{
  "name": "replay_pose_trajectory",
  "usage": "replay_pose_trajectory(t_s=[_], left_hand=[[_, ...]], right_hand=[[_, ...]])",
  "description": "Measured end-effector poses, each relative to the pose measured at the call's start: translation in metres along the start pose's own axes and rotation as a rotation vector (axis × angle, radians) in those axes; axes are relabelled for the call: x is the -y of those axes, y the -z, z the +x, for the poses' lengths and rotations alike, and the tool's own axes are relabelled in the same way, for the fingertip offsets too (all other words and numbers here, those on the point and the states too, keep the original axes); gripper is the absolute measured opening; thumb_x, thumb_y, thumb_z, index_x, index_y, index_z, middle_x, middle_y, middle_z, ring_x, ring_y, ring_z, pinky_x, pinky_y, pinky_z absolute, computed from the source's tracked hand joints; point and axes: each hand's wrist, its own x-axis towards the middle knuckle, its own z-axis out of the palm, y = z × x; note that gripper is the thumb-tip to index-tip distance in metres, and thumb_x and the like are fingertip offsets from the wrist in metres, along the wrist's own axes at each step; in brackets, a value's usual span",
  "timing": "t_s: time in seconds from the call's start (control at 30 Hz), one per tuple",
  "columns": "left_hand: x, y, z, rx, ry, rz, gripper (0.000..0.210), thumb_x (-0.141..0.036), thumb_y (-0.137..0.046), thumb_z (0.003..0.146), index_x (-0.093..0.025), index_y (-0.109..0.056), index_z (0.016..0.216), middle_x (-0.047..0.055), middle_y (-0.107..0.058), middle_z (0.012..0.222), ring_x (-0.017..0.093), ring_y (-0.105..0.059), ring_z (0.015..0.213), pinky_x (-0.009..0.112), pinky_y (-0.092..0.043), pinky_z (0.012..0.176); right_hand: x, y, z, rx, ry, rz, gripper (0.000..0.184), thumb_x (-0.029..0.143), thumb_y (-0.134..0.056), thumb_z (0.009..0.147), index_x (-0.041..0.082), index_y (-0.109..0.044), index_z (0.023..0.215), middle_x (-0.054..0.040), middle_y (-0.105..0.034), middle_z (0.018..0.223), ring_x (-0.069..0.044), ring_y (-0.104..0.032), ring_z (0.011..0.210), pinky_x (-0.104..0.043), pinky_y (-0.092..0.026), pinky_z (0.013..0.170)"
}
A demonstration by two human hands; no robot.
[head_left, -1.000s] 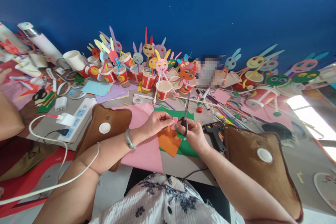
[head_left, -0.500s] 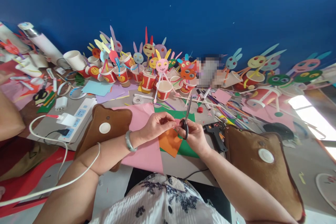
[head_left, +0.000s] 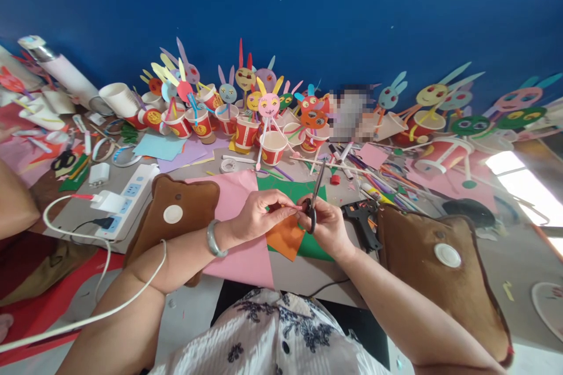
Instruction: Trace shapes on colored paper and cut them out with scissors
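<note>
My right hand is closed around a pair of scissors with dark handles, their blades pointing up and away from me. Opposite it, my left hand pinches a small pink paper piece, mostly hidden by the fingers. The fingertips of both hands almost meet there. Beneath them lie an orange paper sheet, a green sheet and a larger pink sheet.
Paper cups with rabbit-faced figures line the blue wall. A black glue gun lies right of my hands, between two brown cushions. At left are a power strip with cables and another person's arm. Pens are strewn at right.
My left fingers have shifted slightly and bent more around the pink piece, so less of it shows. The scissors stay in my right hand, and the camera view has turned a little.
</note>
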Motion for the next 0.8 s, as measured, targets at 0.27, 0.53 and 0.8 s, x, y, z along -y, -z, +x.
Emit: replay_pose_trajectory(t_s=[0.27, 0.53, 0.8], left_hand=[[-0.0048, 0.0033, 0.0, 0.056, -0.244, 0.098, 0.006, -0.018, -0.06, 0.092, -0.017, -0.065, 0.093, 0.006, -0.073, 0.086, 0.013, -0.069, 0.083, 0.023, -0.055, 0.075], [-0.0085, 0.0046, 0.0009, 0.06, -0.32, 0.165, 0.007, -0.016, -0.059, 0.092, -0.017, -0.065, 0.096, 0.005, -0.075, 0.086, 0.013, -0.071, 0.084, 0.022, -0.056, 0.076], [-0.0061, 0.0066, 0.0003, 0.066, -0.102, 0.108, 0.014, -0.027, -0.061, 0.092, -0.016, -0.068, 0.088, 0.006, -0.073, 0.083, 0.013, -0.069, 0.077, 0.023, -0.054, 0.071]], right_hand=[[0.0007, 0.0009, -0.0014, -0.002, 0.038, 0.017, 0.025, 0.039, -0.079, 0.074, 0.02, -0.062, 0.072, -0.0013, -0.062, 0.075, -0.015, -0.054, 0.065, -0.026, -0.044, 0.057], [0.0004, 0.0005, -0.001, -0.004, 0.055, 0.041, 0.028, 0.041, -0.081, 0.071, 0.02, -0.063, 0.072, -0.0012, -0.062, 0.074, -0.015, -0.055, 0.066, -0.027, -0.046, 0.059], [0.0061, 0.0053, -0.0025, -0.041, -0.01, 0.093, 0.024, 0.042, -0.078, 0.075, 0.02, -0.067, 0.073, -0.0034, -0.061, 0.078, -0.017, -0.055, 0.068, -0.029, -0.046, 0.061]])
